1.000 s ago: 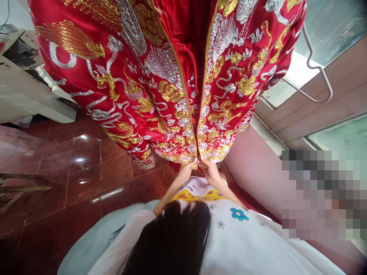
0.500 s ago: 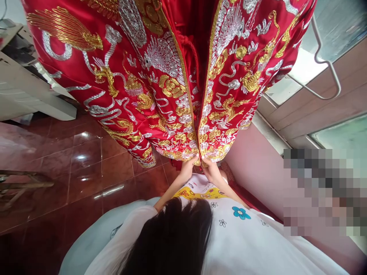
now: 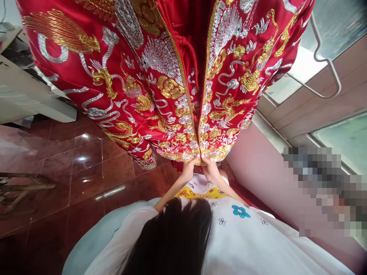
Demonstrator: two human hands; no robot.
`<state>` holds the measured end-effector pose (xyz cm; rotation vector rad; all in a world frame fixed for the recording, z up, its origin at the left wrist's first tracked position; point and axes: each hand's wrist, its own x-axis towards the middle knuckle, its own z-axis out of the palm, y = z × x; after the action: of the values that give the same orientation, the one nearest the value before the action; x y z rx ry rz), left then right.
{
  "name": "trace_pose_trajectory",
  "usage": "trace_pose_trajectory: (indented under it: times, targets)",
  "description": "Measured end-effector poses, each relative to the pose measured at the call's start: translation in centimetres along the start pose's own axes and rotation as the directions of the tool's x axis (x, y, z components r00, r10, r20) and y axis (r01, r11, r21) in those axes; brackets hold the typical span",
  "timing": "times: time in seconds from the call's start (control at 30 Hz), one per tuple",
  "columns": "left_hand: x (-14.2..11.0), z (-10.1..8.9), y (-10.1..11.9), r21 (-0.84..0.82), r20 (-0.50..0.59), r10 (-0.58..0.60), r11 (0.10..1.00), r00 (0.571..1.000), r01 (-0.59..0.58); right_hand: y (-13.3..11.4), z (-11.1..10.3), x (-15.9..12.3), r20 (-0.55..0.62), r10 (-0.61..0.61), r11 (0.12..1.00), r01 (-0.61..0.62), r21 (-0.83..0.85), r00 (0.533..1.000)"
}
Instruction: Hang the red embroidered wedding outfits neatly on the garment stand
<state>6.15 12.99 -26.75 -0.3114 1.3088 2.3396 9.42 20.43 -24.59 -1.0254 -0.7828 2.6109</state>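
Observation:
A red embroidered jacket point(image 3: 172, 88) hangs before me, covered in gold and silver birds, dragons and flowers. Its two front edges run down close together, trimmed in gold. At the bottom hem, my left hand point(image 3: 188, 168) pinches the corner of the left front panel, thumb on top. Beside it, my right hand point(image 3: 211, 169) grips the corner of the right front panel the same way. The two corners meet or nearly meet between my thumbs. My other fingers are hidden under the cloth. A red cord point(image 3: 189, 47) shows inside the opening.
A metal hanger point(image 3: 329, 76) sticks out at the right, near a glazed door or window frame. A white cabinet point(image 3: 37, 88) stands at the left above the glossy tiled floor point(image 3: 114, 164). A wooden stool or rack point(image 3: 25, 185) sits lower left.
The jacket's upper part has shifted slightly left in view. Both hands keep their hold on the hem corners, almost unmoved.

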Motion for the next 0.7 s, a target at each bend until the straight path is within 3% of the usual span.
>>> trace_pose_trajectory:
  times: [0.23,0.47,0.7]
  targets:
    - [-0.1,0.0,0.0,0.021,0.006,0.002,1.0,1.0,-0.002,0.6,-0.6,1.5,0.026,0.13,0.991,-0.13,0.03,0.991]
    - [0.5,-0.8,-0.1,0.103,0.032,0.032,0.994,0.999,-0.036,0.2,-0.8,1.3,0.039,0.138,0.987,-0.141,0.072,0.99]
    - [1.2,-1.6,0.0,0.217,0.013,0.116,0.969,0.993,-0.116,1.3,-2.0,0.9,0.08,0.398,0.912,-0.404,0.076,0.914]
